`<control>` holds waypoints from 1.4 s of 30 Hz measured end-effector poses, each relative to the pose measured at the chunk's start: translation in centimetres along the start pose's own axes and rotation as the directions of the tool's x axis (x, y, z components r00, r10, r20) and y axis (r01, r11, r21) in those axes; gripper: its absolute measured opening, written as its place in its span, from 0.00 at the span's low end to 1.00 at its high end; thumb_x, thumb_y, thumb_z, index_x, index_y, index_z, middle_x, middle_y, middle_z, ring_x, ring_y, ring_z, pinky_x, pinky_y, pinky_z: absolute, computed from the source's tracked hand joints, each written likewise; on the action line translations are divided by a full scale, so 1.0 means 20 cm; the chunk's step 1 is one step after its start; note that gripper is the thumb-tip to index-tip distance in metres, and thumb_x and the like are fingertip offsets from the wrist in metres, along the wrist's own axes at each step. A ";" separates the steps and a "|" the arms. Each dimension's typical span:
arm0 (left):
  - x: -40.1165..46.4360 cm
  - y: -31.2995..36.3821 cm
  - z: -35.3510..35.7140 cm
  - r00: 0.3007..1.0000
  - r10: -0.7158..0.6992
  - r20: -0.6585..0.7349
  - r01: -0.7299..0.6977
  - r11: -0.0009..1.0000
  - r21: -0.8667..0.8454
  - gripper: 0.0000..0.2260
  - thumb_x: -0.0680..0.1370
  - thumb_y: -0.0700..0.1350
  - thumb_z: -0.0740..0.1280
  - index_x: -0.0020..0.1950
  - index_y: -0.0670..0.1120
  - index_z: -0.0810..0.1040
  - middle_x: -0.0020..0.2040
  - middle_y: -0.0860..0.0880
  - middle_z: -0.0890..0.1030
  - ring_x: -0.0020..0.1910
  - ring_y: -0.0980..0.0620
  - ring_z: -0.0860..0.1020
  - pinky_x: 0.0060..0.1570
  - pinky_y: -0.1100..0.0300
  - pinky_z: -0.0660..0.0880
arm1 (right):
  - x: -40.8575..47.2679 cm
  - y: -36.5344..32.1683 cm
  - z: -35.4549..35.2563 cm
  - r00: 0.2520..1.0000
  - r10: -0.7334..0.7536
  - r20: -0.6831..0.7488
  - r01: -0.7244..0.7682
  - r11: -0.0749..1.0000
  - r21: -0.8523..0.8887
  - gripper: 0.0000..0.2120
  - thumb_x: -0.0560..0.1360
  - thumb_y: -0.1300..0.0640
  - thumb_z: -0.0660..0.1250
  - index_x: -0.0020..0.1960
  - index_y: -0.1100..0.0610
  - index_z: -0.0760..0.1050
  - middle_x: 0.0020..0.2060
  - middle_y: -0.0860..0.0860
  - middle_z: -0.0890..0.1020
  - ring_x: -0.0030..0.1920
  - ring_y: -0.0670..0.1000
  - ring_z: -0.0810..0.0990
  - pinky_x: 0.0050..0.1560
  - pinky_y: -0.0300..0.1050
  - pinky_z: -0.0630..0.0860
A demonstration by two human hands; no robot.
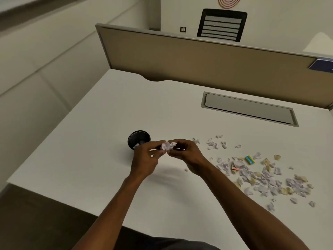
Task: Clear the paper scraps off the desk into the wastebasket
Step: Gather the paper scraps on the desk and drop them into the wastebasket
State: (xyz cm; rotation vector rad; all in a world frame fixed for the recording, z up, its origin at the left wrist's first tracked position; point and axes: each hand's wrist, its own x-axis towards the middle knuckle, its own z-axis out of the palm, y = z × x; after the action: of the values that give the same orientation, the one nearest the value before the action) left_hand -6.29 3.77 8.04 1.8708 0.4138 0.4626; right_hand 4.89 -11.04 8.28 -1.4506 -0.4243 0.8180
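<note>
I see a white desk (111, 109) backed by a tan partition (198, 56), with a grey cable hatch (248, 110) set into the top on the right. A broad litter of scraps (266, 179) lies on the desk's right side, the spread running from upper left to lower right, with a small green-and-yellow eraser (249, 159) near its top edge. A few looser bits sit apart, further back. The wastebasket (139, 139), a small black round cup, stands on the desk left of centre, its open mouth tipped toward me.

My left hand (146, 160) and right hand (187, 156) meet just right of the wastebasket. Between them I hold a wad (168, 145) of crumpled white paper, its long axis roughly left to right, pinched at each end by thumb and fingertips, the other fingers curled in. The wad sits above the desk, beside the rim, not yet over it.
</note>
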 end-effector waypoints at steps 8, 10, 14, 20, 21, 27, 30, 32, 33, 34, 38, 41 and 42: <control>0.13 -0.06 -0.28 0.986 -0.047 -0.160 0.079 0.976 0.203 0.11 0.73 0.42 0.76 0.54 0.53 0.86 0.42 0.67 0.83 0.46 0.68 0.82 0.43 0.75 0.76 | 0.29 -0.14 0.31 0.999 0.042 0.017 -0.036 0.961 -0.273 0.15 0.66 0.55 0.79 0.51 0.57 0.84 0.44 0.53 0.87 0.48 0.54 0.86 0.52 0.50 0.82; 0.15 -0.09 -0.30 0.987 -0.061 -0.152 0.097 0.966 0.238 0.13 0.72 0.40 0.76 0.55 0.52 0.86 0.44 0.62 0.85 0.46 0.63 0.83 0.45 0.71 0.79 | 0.33 -0.15 0.36 0.999 0.037 -0.021 -0.043 0.898 -0.437 0.14 0.66 0.53 0.78 0.50 0.56 0.84 0.43 0.51 0.86 0.46 0.51 0.84 0.44 0.43 0.79; 0.17 -0.15 -0.32 0.988 -0.042 -0.146 0.091 0.931 0.354 0.18 0.72 0.36 0.75 0.59 0.50 0.84 0.51 0.51 0.87 0.46 0.59 0.81 0.46 0.75 0.75 | 0.36 -0.15 0.43 0.997 -0.034 -0.070 -0.016 0.788 -0.615 0.10 0.69 0.59 0.74 0.50 0.58 0.84 0.44 0.53 0.86 0.46 0.52 0.84 0.40 0.41 0.78; 0.13 -0.17 -0.29 0.980 -0.031 -0.197 0.100 0.931 0.350 0.22 0.72 0.31 0.72 0.61 0.51 0.82 0.51 0.58 0.82 0.48 0.60 0.77 0.41 0.82 0.69 | 0.34 -0.18 0.47 0.994 -0.111 -0.009 0.070 0.690 -0.721 0.07 0.71 0.63 0.69 0.47 0.62 0.83 0.44 0.57 0.86 0.47 0.56 0.84 0.50 0.51 0.81; 0.12 -0.16 -0.28 0.977 0.002 -0.212 0.074 0.934 0.350 0.22 0.72 0.30 0.71 0.61 0.51 0.82 0.52 0.59 0.81 0.49 0.60 0.77 0.44 0.82 0.70 | 0.33 -0.18 0.46 0.992 -0.127 -0.017 0.078 0.705 -0.705 0.09 0.72 0.63 0.69 0.51 0.61 0.83 0.49 0.56 0.86 0.50 0.55 0.84 0.54 0.50 0.81; -0.05 -0.13 -0.06 0.961 0.198 -0.193 -0.105 0.907 0.408 0.19 0.77 0.39 0.71 0.68 0.44 0.77 0.65 0.49 0.80 0.65 0.53 0.77 0.66 0.61 0.72 | 0.17 -0.03 0.25 0.960 -0.189 -0.208 0.035 0.814 -0.579 0.10 0.76 0.58 0.69 0.56 0.55 0.84 0.52 0.47 0.86 0.51 0.44 0.84 0.56 0.36 0.78; -0.17 -0.20 0.12 0.983 0.181 0.019 -0.171 0.883 0.437 0.20 0.80 0.47 0.69 0.72 0.49 0.75 0.70 0.51 0.76 0.72 0.54 0.72 0.70 0.63 0.68 | 0.05 0.11 0.04 0.920 -0.150 -0.361 -0.081 0.830 -0.551 0.09 0.75 0.57 0.70 0.54 0.53 0.84 0.49 0.46 0.87 0.49 0.41 0.83 0.56 0.39 0.80; -0.20 -0.28 0.21 0.990 0.093 0.101 -0.129 0.891 0.436 0.21 0.81 0.52 0.66 0.73 0.51 0.73 0.74 0.53 0.73 0.76 0.55 0.66 0.73 0.60 0.66 | 0.01 0.17 -0.11 0.868 -0.148 -0.474 -0.173 0.803 -0.570 0.10 0.74 0.57 0.70 0.55 0.54 0.83 0.51 0.47 0.86 0.51 0.45 0.83 0.58 0.44 0.79; -0.21 -0.33 0.25 0.990 0.059 0.128 -0.111 0.888 0.445 0.21 0.81 0.54 0.65 0.74 0.51 0.72 0.75 0.53 0.71 0.77 0.55 0.63 0.74 0.58 0.64 | 0.01 0.19 -0.18 0.844 -0.161 -0.512 -0.217 0.771 -0.599 0.12 0.74 0.56 0.71 0.57 0.54 0.83 0.53 0.49 0.86 0.53 0.48 0.83 0.59 0.45 0.78; -0.20 -0.37 0.27 0.987 0.043 0.154 -0.111 0.877 0.467 0.22 0.81 0.54 0.64 0.75 0.51 0.71 0.77 0.52 0.68 0.79 0.54 0.60 0.76 0.57 0.63 | 0.00 0.20 -0.25 0.829 -0.175 -0.532 -0.256 0.726 -0.638 0.14 0.74 0.56 0.71 0.60 0.55 0.81 0.56 0.51 0.85 0.57 0.51 0.82 0.61 0.46 0.76; -0.12 -0.48 0.32 0.963 0.095 0.251 -0.232 0.764 0.603 0.24 0.83 0.55 0.60 0.78 0.48 0.66 0.80 0.48 0.61 0.81 0.49 0.52 0.78 0.49 0.59 | 0.04 0.19 -0.51 0.836 -0.158 -0.525 -0.358 0.567 -0.742 0.23 0.76 0.57 0.67 0.71 0.57 0.72 0.70 0.58 0.74 0.72 0.59 0.67 0.70 0.52 0.67; -0.05 -0.53 0.34 0.949 0.089 0.304 -0.280 0.684 0.674 0.27 0.83 0.58 0.52 0.80 0.47 0.60 0.82 0.47 0.56 0.82 0.48 0.48 0.79 0.48 0.54 | 0.09 0.17 -0.65 0.847 -0.121 -0.517 -0.402 0.490 -0.773 0.26 0.79 0.58 0.63 0.76 0.58 0.64 0.76 0.61 0.64 0.78 0.60 0.58 0.74 0.56 0.64; -0.04 -0.54 0.34 0.946 0.078 0.314 -0.282 0.671 0.686 0.28 0.83 0.59 0.50 0.81 0.48 0.58 0.82 0.47 0.54 0.82 0.48 0.47 0.80 0.49 0.52 | 0.11 0.16 -0.68 0.857 -0.108 -0.503 -0.404 0.465 -0.788 0.26 0.80 0.58 0.61 0.77 0.59 0.62 0.77 0.62 0.62 0.78 0.61 0.56 0.75 0.57 0.63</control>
State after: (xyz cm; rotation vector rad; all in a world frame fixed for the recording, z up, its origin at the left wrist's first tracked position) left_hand -4.22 1.43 -4.41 2.7401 0.2376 0.1688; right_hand 15.22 -19.28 3.18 -2.6593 -0.3165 0.2707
